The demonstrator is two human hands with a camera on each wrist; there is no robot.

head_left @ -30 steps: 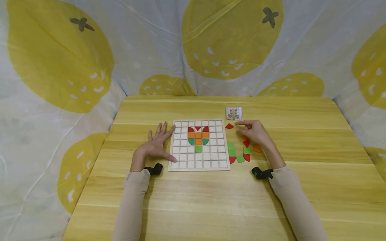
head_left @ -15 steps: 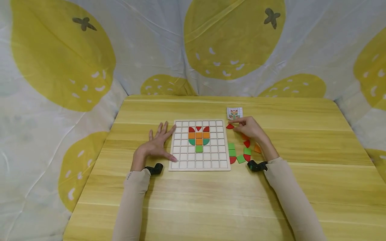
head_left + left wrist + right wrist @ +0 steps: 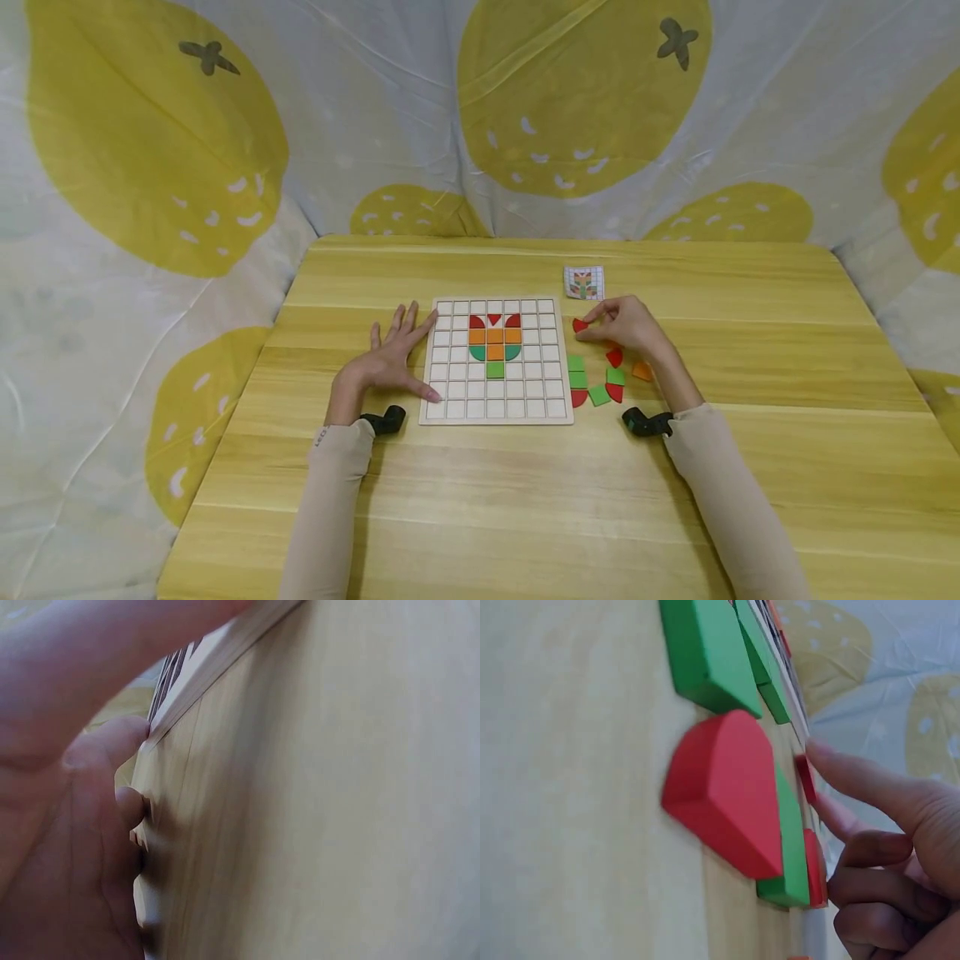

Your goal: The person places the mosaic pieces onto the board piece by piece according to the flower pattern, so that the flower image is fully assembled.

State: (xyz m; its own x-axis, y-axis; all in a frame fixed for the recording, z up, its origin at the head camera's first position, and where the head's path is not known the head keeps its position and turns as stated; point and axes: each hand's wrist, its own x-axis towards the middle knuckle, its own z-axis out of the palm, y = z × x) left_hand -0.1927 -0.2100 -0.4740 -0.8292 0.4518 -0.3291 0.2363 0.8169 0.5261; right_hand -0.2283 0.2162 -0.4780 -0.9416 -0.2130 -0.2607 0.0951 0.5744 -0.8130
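Observation:
A wooden grid board bears red, orange and green tiles in a flower-like pattern. My left hand has its fingers spread, with thumb and index fingertip touching the board's left edge. Beyond the board's right side, my right hand pinches a red quarter-circle tile between thumb and index finger. The right wrist view shows this red tile by the thumb tip, with the other fingers curled. Below that hand lie loose tiles: green squares, another red quarter-circle and an orange tile.
A small pattern card lies behind the right hand, showing a similar flower on a grid. A green square and more red tiles sit near the board's lower right. A lemon-print cloth hangs behind the wooden table.
My right hand has come to the red quarter-circle tile, pinched it and drawn it slightly right and nearer. The left hand has stayed at the board's edge.

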